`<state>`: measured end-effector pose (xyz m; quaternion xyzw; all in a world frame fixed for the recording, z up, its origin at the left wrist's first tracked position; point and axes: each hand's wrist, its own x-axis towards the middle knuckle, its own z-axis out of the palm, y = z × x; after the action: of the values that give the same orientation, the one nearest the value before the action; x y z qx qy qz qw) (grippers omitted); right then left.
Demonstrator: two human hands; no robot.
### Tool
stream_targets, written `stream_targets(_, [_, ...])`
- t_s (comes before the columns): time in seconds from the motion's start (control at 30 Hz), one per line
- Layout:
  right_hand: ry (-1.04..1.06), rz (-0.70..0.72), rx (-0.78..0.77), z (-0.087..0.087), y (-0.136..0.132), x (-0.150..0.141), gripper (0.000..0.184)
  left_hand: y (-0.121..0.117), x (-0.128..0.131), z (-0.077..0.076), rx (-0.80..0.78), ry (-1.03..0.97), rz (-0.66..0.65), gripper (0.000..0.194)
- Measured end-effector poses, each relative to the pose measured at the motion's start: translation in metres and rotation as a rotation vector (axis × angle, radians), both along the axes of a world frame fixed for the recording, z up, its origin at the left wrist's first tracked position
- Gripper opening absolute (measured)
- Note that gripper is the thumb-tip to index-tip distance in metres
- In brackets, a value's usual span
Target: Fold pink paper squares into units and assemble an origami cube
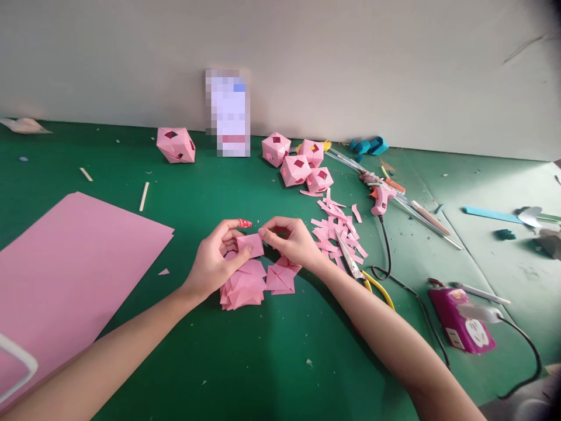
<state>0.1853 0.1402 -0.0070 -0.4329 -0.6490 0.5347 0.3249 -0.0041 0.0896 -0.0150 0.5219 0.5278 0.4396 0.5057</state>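
Between my two hands is a small folded pink paper square [250, 244], raised over the green table. My left hand [222, 252] grips it with the thumb on its face and the fingers behind; one finger has a red patterned wrap at its tip. At the square's upper right corner, the thumb and forefinger of my right hand [293, 240] pinch the edge. Below my left hand lies a loose pile of pink paper pieces [243, 286]. Beside it, under my right hand, rest a few squares with crossed creases [281, 277].
Large pink sheets [79, 257] cover the left. Several pink paper polyhedra [296, 170] sit at the back, another [176, 145] farther left near a blurred phone [232, 114]. Right are paper strips [333, 228], yellow-handled scissors [350, 260], a corded glue gun [382, 197] and a purple power strip [460, 321].
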Motion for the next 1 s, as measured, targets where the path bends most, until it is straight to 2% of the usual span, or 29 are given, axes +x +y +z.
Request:
stream_targets(0.33, [-0.031,0.049,-0.005,-0.0057,0.0004,0.0014,0.032,0.0004,0.0012,0.0055,-0.021,-0.025,0.038,0.044])
stream_targets(0.43, [0.007,0.059,-0.071,-0.0046,0.0005,0.0030,0.037,0.0011,0.0005,0.0054,-0.023,-0.032,0.054,0.043])
stream_targets(0.63, [0.085,0.166,-0.197,0.0006,0.0047,0.0088,0.040,0.0028,-0.0005,0.0068,-0.041,-0.085,0.083,0.042])
stream_targets(0.8, [0.016,0.158,-0.173,0.0015,0.0049,0.0068,0.039,0.0016,0.0011,0.0086,-0.017,-0.049,0.068,0.042])
stream_targets(1.0, [0.047,0.126,-0.197,0.0018,0.0037,0.0049,0.039,0.0005,0.0011,0.0080,-0.015,-0.061,0.056,0.040])
